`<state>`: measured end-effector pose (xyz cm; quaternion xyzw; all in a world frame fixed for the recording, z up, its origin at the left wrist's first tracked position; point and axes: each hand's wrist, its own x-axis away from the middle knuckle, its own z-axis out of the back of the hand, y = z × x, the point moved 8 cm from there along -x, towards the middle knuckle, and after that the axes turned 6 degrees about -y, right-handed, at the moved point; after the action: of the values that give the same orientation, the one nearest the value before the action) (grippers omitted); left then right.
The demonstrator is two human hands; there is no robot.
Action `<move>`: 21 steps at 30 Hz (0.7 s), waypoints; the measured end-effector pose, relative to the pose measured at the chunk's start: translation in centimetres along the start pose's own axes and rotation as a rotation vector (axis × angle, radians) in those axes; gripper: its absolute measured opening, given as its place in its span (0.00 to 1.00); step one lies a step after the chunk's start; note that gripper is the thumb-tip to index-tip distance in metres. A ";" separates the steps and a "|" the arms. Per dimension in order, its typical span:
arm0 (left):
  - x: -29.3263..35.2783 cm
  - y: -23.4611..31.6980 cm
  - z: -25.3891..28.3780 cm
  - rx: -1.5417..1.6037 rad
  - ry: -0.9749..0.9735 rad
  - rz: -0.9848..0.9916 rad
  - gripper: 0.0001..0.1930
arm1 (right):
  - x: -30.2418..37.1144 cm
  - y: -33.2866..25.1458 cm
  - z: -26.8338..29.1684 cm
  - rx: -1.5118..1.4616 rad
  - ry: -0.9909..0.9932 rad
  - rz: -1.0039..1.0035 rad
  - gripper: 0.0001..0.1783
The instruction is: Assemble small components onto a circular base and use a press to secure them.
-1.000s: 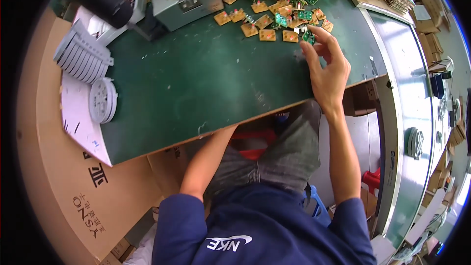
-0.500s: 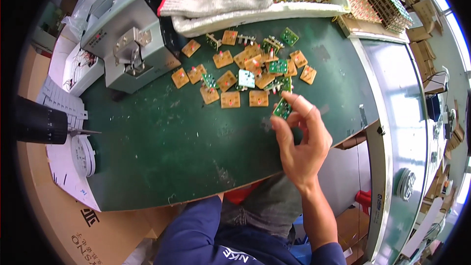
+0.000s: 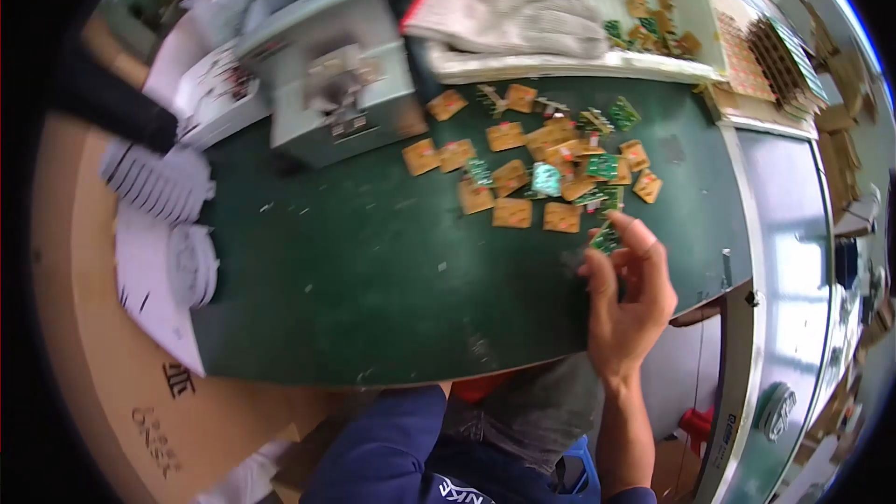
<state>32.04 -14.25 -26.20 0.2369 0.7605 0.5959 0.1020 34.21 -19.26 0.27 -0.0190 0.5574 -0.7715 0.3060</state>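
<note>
My right hand [image 3: 633, 294] pinches a small green circuit board [image 3: 605, 241] between thumb and fingers, just above the green tabletop [image 3: 392, 303]. This board is close to the near right edge of a loose group of small circuit boards. Most of them lie brown side up, like the brown board [image 3: 511, 213] at the front; a few show green faces, such as the green board [image 3: 602, 166]. A pale bluish-white square piece [image 3: 546, 180] lies among them. My left sleeve [image 3: 387, 425] reaches toward the table's front edge, and my left hand is hidden there.
A grey metal machine [image 3: 341, 93] stands at the back left. Behind the boards, a white foam tray [image 3: 579, 68] holds a grey knitted glove [image 3: 523, 14] and more boards. Stacked board panels [image 3: 784, 65] are at the far right. White curved strips [image 3: 159, 182] lie on the left.
The whole view has shifted, so the table and its contents appear farther right and lower. My right hand keeps its pinch on the green board, in about the same place beside the group.
</note>
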 end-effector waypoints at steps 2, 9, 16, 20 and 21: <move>3.7 0.4 -0.7 -0.086 0.051 0.035 0.22 | 0.1 0.4 0.2 0.015 0.033 -0.041 0.20; 14.6 3.0 -4.8 -0.391 0.202 0.141 0.21 | -0.3 0.7 0.7 0.028 0.080 -0.045 0.19; 35.8 23.1 -7.2 -0.420 0.615 -0.014 0.20 | -0.7 1.0 -0.3 0.201 0.027 0.054 0.18; 46.6 28.7 -1.1 -1.244 1.744 0.018 0.28 | -0.7 0.6 -0.4 0.270 -0.014 0.109 0.18; 48.1 28.5 -0.2 -1.454 1.895 0.128 0.33 | -0.7 0.1 -0.9 0.258 -0.025 0.126 0.18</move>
<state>-2.93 13.79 7.19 -0.3727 0.0047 0.8279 -0.4191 34.54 -18.21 0.06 0.0456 0.4498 -0.8158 0.3606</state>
